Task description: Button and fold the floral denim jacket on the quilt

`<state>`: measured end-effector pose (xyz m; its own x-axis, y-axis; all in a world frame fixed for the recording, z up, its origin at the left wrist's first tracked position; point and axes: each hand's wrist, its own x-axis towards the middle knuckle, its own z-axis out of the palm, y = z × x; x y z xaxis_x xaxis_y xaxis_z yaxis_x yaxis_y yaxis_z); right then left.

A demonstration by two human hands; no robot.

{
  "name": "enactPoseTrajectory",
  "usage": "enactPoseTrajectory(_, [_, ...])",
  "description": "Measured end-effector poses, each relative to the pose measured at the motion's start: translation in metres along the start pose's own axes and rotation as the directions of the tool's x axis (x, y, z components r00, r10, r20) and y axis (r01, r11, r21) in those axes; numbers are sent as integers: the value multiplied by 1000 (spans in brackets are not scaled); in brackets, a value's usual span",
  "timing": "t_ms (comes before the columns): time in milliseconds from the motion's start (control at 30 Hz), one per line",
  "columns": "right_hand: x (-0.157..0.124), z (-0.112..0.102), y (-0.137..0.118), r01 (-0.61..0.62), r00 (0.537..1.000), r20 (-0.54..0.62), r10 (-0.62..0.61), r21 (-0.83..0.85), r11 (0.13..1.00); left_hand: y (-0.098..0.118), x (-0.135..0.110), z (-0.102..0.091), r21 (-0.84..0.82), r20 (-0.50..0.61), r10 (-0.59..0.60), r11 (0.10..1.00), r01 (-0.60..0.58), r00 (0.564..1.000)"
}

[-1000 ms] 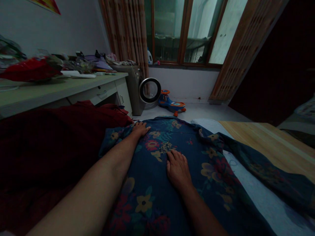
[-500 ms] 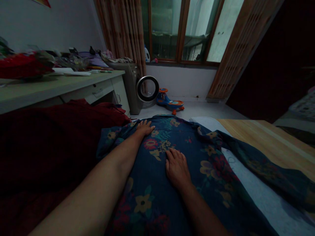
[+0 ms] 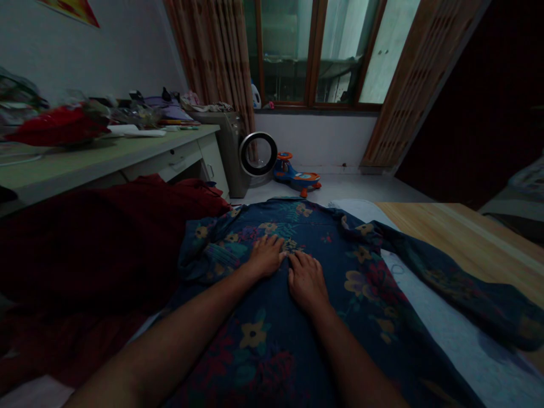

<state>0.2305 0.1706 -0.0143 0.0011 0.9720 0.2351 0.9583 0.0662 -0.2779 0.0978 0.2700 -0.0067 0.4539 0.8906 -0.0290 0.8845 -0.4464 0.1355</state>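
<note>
A dark blue shirt (image 3: 335,266) with a flower print lies spread out in front of me, its collar at the far end. One sleeve stretches away to the right; the left sleeve sits bunched beside the body of the shirt. My left hand (image 3: 267,256) rests flat on the middle of the cloth, fingers extended. Just right of it, almost touching, my right hand (image 3: 307,280) also lies flat on the shirt. Neither hand grips anything. Under the shirt shows a pale cloth (image 3: 429,311).
Dark red fabric (image 3: 85,243) is heaped on the left. A cluttered desk (image 3: 140,148) stands behind it, near a washing machine with its round door (image 3: 258,154) open. A blue and orange ride-on toy (image 3: 297,177) is on the floor. At right is a wooden surface (image 3: 437,226).
My left hand has come back from near the shirt's left shoulder to the middle, beside my right hand. My right hand has stayed nearly in place. The view has shifted slightly.
</note>
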Motion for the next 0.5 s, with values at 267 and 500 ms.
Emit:
enactPoseTrajectory(267, [0, -3, 0, 7, 1000, 8, -7, -4, 1000, -38, -33, 7, 17, -91, -44, 999, 46, 995])
enactPoseTrajectory(500, [0, -5, 0, 10, 1000, 24, -10, 3, 1000, -85, -71, -7, 123, -113, -98, 986, 112, 989])
